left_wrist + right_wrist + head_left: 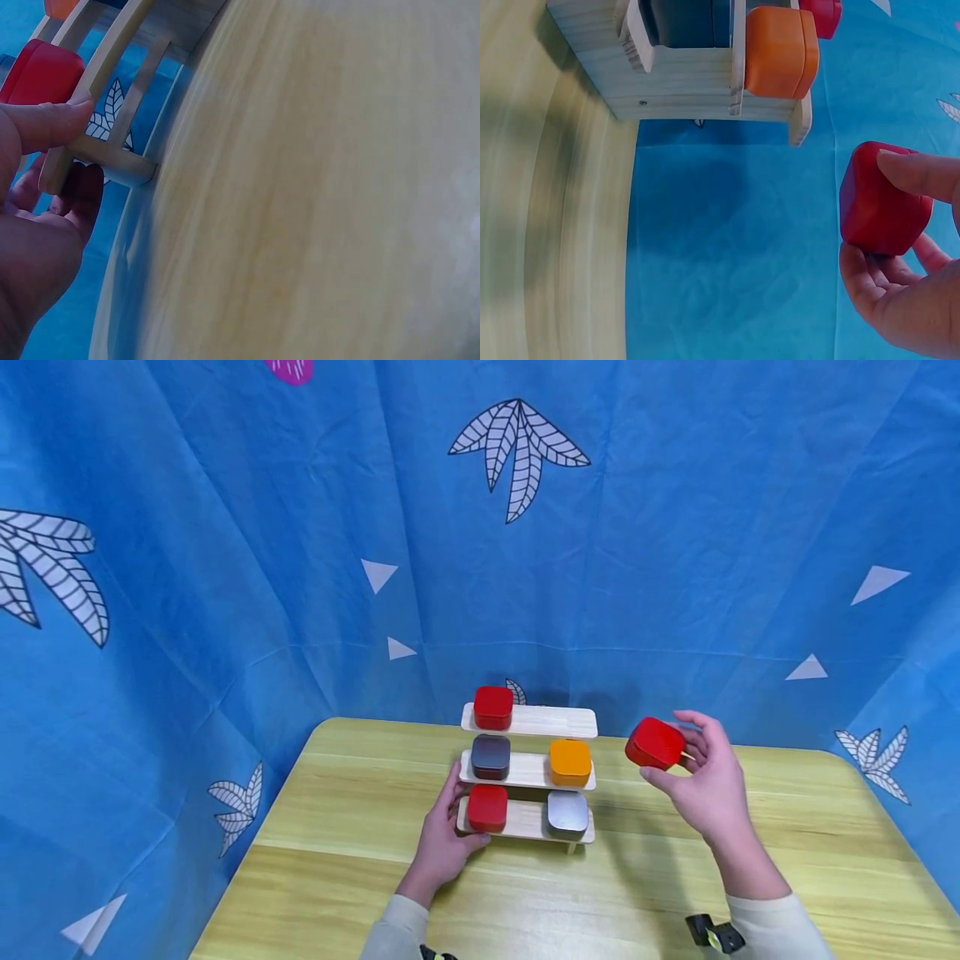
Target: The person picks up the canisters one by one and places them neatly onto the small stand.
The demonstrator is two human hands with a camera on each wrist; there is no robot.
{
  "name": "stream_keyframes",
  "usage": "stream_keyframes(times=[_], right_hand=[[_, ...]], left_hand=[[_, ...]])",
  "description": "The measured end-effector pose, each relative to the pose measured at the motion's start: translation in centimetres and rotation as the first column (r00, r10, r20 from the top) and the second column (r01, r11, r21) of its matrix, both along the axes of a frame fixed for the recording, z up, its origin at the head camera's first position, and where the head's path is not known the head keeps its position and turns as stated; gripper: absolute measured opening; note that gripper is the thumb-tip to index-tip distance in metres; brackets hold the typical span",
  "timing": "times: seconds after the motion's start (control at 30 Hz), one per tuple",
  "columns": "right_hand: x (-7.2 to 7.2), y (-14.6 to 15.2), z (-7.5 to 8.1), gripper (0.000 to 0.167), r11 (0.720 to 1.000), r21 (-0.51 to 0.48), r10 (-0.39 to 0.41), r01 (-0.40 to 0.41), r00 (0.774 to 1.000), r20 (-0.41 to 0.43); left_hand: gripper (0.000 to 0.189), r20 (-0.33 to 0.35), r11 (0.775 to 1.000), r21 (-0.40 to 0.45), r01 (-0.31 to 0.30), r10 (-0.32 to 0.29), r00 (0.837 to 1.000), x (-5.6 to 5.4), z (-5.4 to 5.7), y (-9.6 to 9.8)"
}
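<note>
A three-tier wooden display stand [525, 820] stands on the table, bearing small square-cornered tins. My left hand [441, 843] grips the left end of its lowest shelf, thumb on top and fingers beneath, close to a red tin [487, 807]. Beside that tin on the same shelf is a silver tin [567, 812]. The middle shelf carries a dark tin [491, 756] and an orange tin [570, 762]; another red tin [493, 707] sits at the left of the top shelf. Right of the stand, my right hand [708, 777] holds a red tin [885, 202] in the air between thumb and fingers.
The stand is on a light wooden table [337, 802] near its back edge. A blue patterned cloth [675, 527] hangs behind the table and along its sides. The top shelf's right part [562, 722] shows bare wood.
</note>
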State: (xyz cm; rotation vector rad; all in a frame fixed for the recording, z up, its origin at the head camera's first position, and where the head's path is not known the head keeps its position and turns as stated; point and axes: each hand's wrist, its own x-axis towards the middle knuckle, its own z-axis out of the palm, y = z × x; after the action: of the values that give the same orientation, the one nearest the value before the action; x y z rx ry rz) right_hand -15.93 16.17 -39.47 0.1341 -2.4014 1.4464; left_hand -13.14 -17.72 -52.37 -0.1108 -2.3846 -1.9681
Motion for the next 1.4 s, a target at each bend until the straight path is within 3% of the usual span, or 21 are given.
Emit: stream_keyframes(times=[0.33,1.4], right_hand=[[-0.8,-1.0,0.4,0.086,0.998,-0.029,0.049,-0.049,0.999,-0.012],[-4.2,-4.5,0.3,0.082,0.989,0.015,0.147,-0.147,0.989,0.011]], left_hand=[[0.121,0.002,1.000,-0.004,-0.003,0.003,1.000,0.1,0.1,0.0],[0.121,-0.003,1.000,-0.002,-0.008,0.008,1.000,0.0,-0.1,-0.1]])
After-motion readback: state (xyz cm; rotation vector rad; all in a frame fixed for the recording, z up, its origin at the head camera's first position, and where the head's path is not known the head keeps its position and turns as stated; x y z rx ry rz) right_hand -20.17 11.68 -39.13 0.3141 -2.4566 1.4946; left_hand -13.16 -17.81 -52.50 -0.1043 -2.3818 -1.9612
